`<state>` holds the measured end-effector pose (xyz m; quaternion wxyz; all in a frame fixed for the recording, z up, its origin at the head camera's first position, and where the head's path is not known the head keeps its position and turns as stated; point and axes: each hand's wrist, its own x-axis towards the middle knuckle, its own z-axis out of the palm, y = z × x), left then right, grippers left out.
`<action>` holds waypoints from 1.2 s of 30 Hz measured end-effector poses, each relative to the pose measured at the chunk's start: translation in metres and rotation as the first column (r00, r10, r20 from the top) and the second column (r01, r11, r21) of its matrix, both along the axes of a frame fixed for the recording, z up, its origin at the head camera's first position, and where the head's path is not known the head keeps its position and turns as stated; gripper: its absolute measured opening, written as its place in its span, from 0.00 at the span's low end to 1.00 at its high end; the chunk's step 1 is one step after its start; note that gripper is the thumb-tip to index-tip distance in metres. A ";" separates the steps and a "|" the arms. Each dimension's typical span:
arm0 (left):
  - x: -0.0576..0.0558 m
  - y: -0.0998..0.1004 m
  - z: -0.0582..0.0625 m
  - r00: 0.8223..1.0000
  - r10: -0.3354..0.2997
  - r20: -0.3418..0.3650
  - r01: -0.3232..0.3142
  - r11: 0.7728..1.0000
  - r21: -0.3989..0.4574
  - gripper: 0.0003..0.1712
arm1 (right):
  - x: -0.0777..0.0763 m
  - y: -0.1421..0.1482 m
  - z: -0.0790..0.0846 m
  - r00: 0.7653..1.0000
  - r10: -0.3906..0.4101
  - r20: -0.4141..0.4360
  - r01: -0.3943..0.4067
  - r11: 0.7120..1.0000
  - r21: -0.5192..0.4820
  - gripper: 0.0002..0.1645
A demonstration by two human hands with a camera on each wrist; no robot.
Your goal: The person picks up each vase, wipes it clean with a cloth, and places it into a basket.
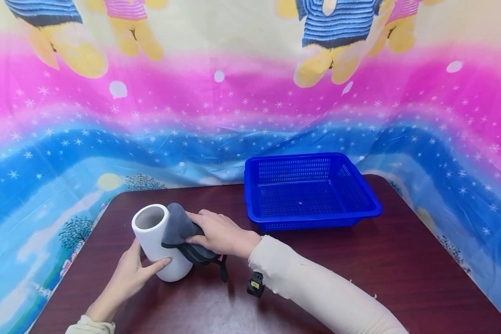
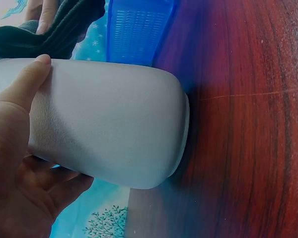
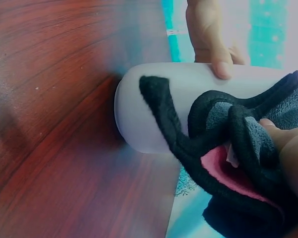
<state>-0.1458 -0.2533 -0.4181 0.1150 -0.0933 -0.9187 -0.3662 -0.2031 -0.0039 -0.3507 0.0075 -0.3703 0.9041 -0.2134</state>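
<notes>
A white cylindrical vase (image 1: 154, 246) with an open top stands tilted on the table, its base touching the wood. My left hand (image 1: 127, 278) grips its lower side, thumb across the front and fingers behind, as the left wrist view also shows of the vase (image 2: 114, 119). My right hand (image 1: 223, 232) holds a bunched grey cloth (image 1: 179, 227) with dark edging against the vase's upper right side. In the right wrist view the cloth (image 3: 263, 134) hangs in folds, with a pink patch and a black loop showing. Part of the vase is hidden behind it.
A blue plastic basket (image 1: 313, 218) with perforated sides stands at the back right of the dark wooden table (image 1: 401, 278). A printed curtain (image 1: 234, 102) hangs behind the table. A small black device (image 1: 255, 285) hangs below the right sleeve.
</notes>
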 end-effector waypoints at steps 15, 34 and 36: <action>0.000 0.000 0.001 1.000 -0.009 0.005 0.009 1.000 0.002 0.47 | -0.003 0.000 -0.008 1.000 0.002 0.003 -0.002 1.000 0.007 0.38; 0.000 0.000 0.001 1.000 -0.007 0.009 0.007 1.000 0.008 0.48 | -0.003 0.001 -0.020 0.999 -0.001 0.037 0.001 1.000 0.004 0.37; 0.000 0.000 0.001 1.000 -0.004 0.005 0.004 1.000 0.010 0.47 | -0.003 0.001 -0.023 0.999 -0.005 0.039 0.005 1.000 0.016 0.38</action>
